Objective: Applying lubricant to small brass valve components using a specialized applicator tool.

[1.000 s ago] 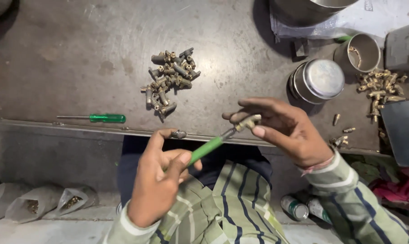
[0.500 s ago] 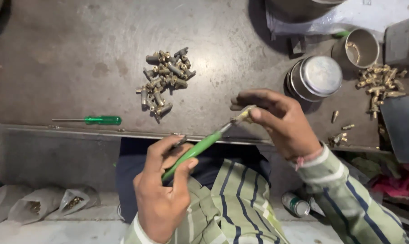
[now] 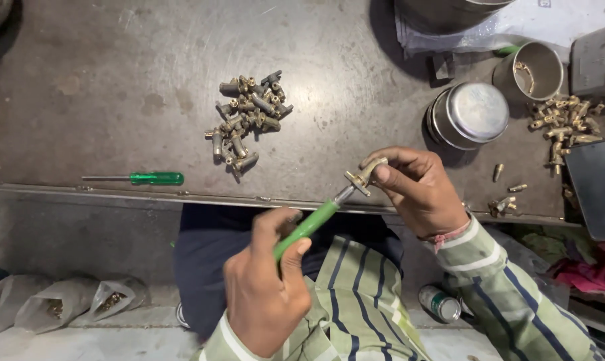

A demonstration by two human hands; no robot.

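since the earlier frame we have lowered our left hand point(image 3: 266, 287) and tilted the screwdriver point(image 3: 309, 226) more steeply. left hand is clenched around its green handle. right hand point(image 3: 416, 190) pinches a small brass fitting point(image 3: 364, 175) over the near edge of the bench point(image 3: 102, 87), tip touching it. a pile of fittings point(image 3: 248, 117) lies mid-bench; a second screwdriver point(image 3: 142, 178) rests along the near edge.

green-handled screwdriver point(image 3: 312, 225) – held slanted, tip up-right, seated in fitting | small brass fitting point(image 3: 365, 175) – angled, pinched just above worktop point(image 3: 115, 80) front edge | both lifted clear, touching each other
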